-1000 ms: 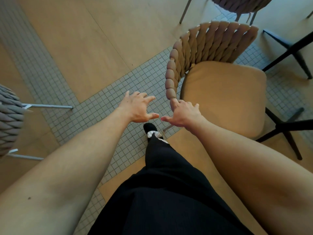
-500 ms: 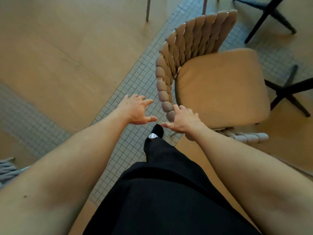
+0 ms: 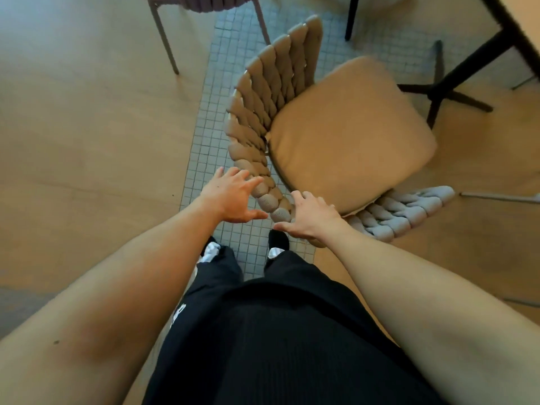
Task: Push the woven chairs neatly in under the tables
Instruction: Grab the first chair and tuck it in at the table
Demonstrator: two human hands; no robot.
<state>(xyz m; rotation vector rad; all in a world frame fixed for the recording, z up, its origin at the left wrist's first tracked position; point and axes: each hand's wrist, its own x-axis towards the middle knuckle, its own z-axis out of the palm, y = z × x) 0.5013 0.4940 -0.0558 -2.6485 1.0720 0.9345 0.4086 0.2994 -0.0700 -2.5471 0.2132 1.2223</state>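
Observation:
A woven chair [image 3: 263, 106] with a tan seat cushion [image 3: 350, 133] stands in front of me on the tiled strip, its curved rope back toward me. My left hand [image 3: 230, 197] is spread at the outer side of the backrest's near end, fingertips touching the weave. My right hand [image 3: 309, 217] rests open on the inner side of the same end, by the cushion's edge. Neither hand is closed around the backrest. The table [image 3: 514, 27] shows only as a dark edge and black legs at the top right, beyond the chair's seat.
A second chair's thin legs [image 3: 166, 39] stand at the top left. The table's black cross-shaped base [image 3: 438, 92] lies just past the cushion. A grey metal leg [image 3: 496, 197] pokes in at the right. My black trousers and shoes fill the bottom centre.
I have stepped closer and turned. Both hands moved forward from open air onto the near end of the backrest, one on each side. The table edge has come into view at top right.

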